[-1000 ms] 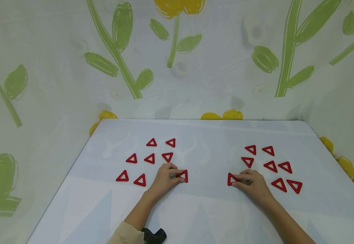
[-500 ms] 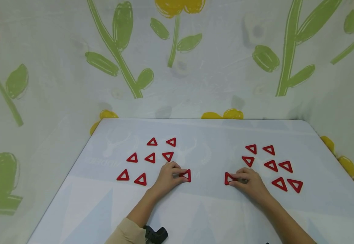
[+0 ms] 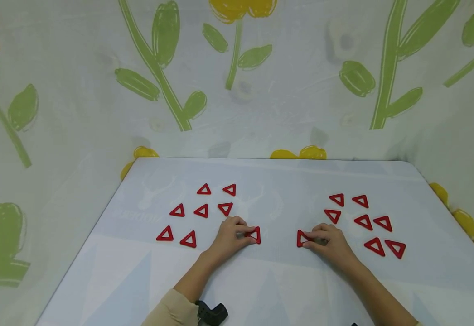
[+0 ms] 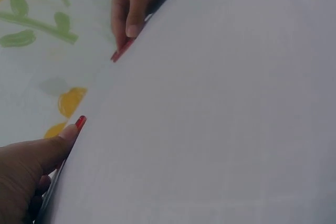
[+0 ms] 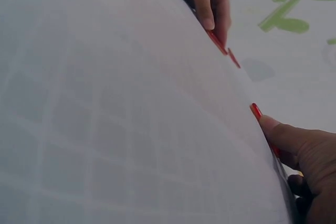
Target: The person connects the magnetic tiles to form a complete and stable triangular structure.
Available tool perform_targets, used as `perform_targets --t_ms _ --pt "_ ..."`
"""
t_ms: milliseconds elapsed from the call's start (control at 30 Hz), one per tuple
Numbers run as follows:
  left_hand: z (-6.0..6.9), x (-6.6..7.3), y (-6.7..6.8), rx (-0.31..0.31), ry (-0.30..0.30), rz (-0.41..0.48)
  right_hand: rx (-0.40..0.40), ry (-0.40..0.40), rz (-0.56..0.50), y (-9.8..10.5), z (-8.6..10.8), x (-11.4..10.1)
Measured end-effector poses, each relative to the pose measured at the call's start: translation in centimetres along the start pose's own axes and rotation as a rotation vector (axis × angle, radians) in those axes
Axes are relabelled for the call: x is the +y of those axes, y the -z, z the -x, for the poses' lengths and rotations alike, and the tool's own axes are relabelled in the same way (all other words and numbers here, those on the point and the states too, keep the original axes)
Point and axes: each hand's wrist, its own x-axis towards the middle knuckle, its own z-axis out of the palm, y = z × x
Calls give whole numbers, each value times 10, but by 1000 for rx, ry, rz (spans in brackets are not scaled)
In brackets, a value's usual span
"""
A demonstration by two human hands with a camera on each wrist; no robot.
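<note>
In the head view my left hand pinches a red triangle near the table's middle, thumb and fingers at its left corner. Facing it, my right hand pinches another red triangle by its right corner. A gap of bare tabletop separates the two pieces. The left wrist view shows my left hand with the red edge of its piece at the thumb tip. In the right wrist view the thumb of my right hand lies on its red piece.
Several red triangles lie left of my left hand, one close to the forearm. Several others lie right of my right hand, one nearest it. Behind the white table hangs a flower-patterned cloth. A black object is by the left sleeve.
Both hands have moved inward with their triangles, the left one rightward and the right one leftward, so the gap between the pieces is narrower. The other triangles lie as before.
</note>
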Motion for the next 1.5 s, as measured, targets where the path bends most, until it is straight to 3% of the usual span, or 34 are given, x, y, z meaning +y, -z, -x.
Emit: perform_targets --t_ms 933,1333,1500 --pt "-10 9 -11 -28 -54 -19 -53 -35 -20 -12 -9 -10" --pt "-14 19 -14 -63 -13 -20 -55 -7 -10 -15 -13 -15" --pt "-17 21 -16 -64 -34 -38 -60 -18 8 -16 -14 -18"
